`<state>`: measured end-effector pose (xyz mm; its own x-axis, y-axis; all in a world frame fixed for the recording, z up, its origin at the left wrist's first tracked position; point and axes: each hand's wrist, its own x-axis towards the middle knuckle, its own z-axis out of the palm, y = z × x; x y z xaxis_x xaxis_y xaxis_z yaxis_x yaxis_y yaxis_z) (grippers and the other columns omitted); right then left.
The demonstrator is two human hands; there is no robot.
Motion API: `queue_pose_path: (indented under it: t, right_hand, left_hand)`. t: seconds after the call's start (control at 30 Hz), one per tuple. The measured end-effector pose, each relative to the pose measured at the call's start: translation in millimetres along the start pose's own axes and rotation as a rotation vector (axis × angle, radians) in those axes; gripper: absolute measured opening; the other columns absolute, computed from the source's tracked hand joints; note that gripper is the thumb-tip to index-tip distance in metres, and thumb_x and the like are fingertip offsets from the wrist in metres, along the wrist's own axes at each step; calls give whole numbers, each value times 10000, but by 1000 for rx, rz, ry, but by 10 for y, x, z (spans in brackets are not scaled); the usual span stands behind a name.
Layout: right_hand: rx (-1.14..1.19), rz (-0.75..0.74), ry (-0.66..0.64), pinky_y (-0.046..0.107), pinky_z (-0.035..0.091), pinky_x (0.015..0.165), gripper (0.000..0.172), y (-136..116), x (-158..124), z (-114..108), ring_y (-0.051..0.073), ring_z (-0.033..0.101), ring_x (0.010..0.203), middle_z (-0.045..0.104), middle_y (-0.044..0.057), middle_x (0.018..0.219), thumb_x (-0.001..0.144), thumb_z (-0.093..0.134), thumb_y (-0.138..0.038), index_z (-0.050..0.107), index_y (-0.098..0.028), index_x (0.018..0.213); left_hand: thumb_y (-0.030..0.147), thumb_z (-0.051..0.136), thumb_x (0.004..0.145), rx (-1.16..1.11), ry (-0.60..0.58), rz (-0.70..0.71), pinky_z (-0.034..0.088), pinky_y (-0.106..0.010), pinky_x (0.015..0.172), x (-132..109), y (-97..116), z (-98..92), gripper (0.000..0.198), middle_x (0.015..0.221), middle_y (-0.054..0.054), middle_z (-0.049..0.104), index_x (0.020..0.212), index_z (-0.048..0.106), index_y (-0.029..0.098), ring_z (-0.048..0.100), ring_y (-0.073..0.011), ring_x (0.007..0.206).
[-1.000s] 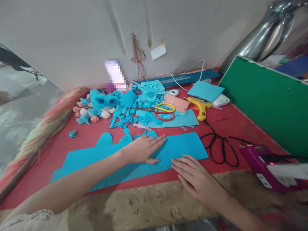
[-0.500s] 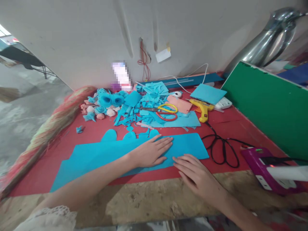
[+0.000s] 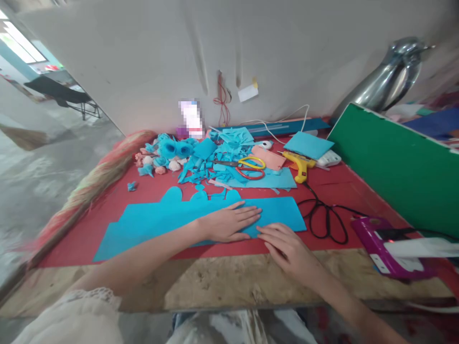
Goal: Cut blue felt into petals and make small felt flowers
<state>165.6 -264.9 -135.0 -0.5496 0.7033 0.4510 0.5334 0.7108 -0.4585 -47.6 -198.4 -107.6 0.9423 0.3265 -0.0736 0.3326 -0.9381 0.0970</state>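
A long bright-blue paper sheet (image 3: 158, 215) lies flat on the red table cover, its stepped left end looking like two layers. My left hand (image 3: 229, 223) rests palm down on it, fingers stretched toward the right. At the sheet's near edge, my right hand (image 3: 283, 243) touches the paper with its fingertips; its fingers are gently bent and the thumb stands apart. Rounded blue paper pieces (image 3: 172, 195) show beyond the far edge. Scissors (image 3: 247, 167) with one yellow and one red handle lie on blue scraps (image 3: 195, 171) farther back.
Paper flowers (image 3: 168, 150) are heaped at the back left. A yellow glue gun (image 3: 300, 166) lies right of the scissors, its black cord (image 3: 328, 222) looped toward a purple power strip (image 3: 389, 248). A green board (image 3: 390, 167) stands at right, before a metal jug (image 3: 383, 79).
The camera view has shifted, so the table sits a little differently in the picture. Both hands keep nearly the same place on the blue sheet.
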Motion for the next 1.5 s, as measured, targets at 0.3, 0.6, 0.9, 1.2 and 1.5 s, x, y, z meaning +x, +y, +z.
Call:
queue_pose_path:
  t: [0.3,0.6,0.9,1.2,1.5]
  right_hand:
    - [22,130,203,337,471,760,205,50,-37,-58,188,553,870,613,82,887,884,363,-144,567,-162,876]
    - [-4,63,145,392,457,817,212,87,-3,0,217,530,935,609,77,952,864,386,-180,585,-177,935]
    - [-58,69,169,380,464,790,224,139,-16,11,205,539,890,607,76,911,858,361,-137,580,-169,900]
    - [-125,-23,1,456,414,897,336,4,-32,55,237,459,1054,580,51,1125,825,397,-94,561,-176,1107]
    - [-153,-57,-25,460,456,836,306,43,-17,82,244,487,1004,594,87,1101,842,376,-101,581,-135,1067]
  left_hand:
    - [427,317,877,50,27,109,163,-460,1056,-3,36,-29,459,1452,-145,172,1309,369,279,106,-283,1339]
    - [407,395,853,7,59,122,150,-492,1053,0,53,13,455,1457,-75,199,1295,388,303,159,-286,1331]
    - [109,303,836,-104,154,6,191,-363,1071,147,-45,-176,454,1338,-61,434,1278,400,145,331,-164,1258]
    - [81,415,774,-212,178,-46,421,-247,879,217,-190,-107,400,1178,-69,566,1149,523,169,527,-157,1061]
    - [236,526,771,-199,273,-205,305,-365,1001,135,-224,-78,454,1242,-86,526,1210,457,146,430,-218,1174]
